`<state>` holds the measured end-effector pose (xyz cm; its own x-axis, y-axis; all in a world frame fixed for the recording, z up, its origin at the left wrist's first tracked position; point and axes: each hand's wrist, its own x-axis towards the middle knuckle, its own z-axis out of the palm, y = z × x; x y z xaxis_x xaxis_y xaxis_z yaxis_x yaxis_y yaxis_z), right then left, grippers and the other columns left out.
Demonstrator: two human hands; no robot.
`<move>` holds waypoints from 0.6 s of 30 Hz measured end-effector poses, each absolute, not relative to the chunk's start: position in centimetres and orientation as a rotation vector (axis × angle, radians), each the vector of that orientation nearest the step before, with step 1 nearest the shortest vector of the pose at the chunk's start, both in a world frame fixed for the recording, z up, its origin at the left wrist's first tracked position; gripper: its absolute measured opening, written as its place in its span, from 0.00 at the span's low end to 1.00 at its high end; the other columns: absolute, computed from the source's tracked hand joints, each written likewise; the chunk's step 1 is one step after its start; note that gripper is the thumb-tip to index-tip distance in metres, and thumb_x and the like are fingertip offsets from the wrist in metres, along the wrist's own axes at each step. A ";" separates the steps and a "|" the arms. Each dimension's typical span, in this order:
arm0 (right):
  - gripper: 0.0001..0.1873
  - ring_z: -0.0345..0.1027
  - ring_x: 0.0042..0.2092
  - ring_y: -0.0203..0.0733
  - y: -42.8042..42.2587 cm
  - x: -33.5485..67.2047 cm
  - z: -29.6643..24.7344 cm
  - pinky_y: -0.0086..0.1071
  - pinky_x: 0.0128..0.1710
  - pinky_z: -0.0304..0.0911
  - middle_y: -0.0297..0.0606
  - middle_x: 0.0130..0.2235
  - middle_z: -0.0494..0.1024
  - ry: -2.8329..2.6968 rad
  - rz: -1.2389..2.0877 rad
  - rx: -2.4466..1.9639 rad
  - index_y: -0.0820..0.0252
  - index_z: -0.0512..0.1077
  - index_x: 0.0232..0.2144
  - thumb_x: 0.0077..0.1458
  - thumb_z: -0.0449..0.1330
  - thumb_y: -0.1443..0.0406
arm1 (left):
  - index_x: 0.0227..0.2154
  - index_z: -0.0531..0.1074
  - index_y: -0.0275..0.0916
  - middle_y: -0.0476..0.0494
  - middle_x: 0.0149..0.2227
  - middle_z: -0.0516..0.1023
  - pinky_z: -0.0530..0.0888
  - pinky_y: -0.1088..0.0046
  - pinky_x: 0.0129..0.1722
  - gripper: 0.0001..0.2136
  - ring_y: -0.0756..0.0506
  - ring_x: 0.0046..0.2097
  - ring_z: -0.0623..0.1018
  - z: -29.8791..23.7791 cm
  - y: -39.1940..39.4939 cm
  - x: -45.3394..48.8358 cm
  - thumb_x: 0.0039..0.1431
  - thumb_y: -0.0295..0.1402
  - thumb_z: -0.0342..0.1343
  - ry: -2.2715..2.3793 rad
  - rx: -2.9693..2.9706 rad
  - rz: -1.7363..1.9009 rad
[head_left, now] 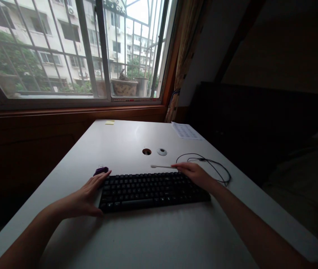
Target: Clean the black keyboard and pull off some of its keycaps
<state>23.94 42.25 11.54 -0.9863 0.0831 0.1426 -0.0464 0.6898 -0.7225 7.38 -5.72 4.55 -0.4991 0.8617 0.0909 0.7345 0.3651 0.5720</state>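
Left hand (87,198) lay open against the matte black keyboard's (150,190) edge; right hand (195,173) spread flat, hiding its far corner; neither gripped anything.

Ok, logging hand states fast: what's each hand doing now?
Left hand: open, resting against the left end of the keyboard.
Right hand: open over its back right corner, beside a white stick.

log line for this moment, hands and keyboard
left hand: open, at keyboard left end, by purple object | right hand: on its far right corner, near white stick | black cable: on table
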 end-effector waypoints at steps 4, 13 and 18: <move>0.17 0.79 0.52 0.46 34.6 19.5 10.1 0.43 0.57 0.70 0.41 0.50 0.85 -2.694 1.281 0.374 0.53 0.83 0.51 0.68 0.58 0.57 | 0.77 0.37 0.53 0.34 0.76 0.48 0.56 0.37 0.72 0.61 0.22 0.74 0.53 4.1 -5.9 6.9 0.49 0.37 0.75 2.362 1.409 0.891; 0.16 0.76 0.50 0.46 26.2 15.5 9.1 0.45 0.51 0.75 0.42 0.53 0.79 -2.816 1.095 0.675 0.57 0.76 0.55 0.69 0.61 0.58 | 0.77 0.39 0.51 0.31 0.75 0.50 0.59 0.42 0.72 0.60 0.25 0.74 0.56 3.5 -5.9 6.7 0.50 0.40 0.75 2.309 1.415 1.029; 0.15 0.75 0.50 0.45 28.5 16.5 9.4 0.44 0.51 0.74 0.42 0.55 0.78 -2.822 1.077 0.668 0.55 0.75 0.55 0.70 0.60 0.58 | 0.76 0.43 0.50 0.31 0.73 0.54 0.59 0.39 0.71 0.58 0.24 0.73 0.58 4.4 -5.7 7.0 0.49 0.38 0.75 2.326 1.384 1.004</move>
<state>16.46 28.54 9.44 -0.9057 -0.3769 0.1940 -0.4103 0.6645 -0.6246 7.04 -5.72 4.39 -0.5158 0.8475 0.1253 0.6724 0.3098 0.6723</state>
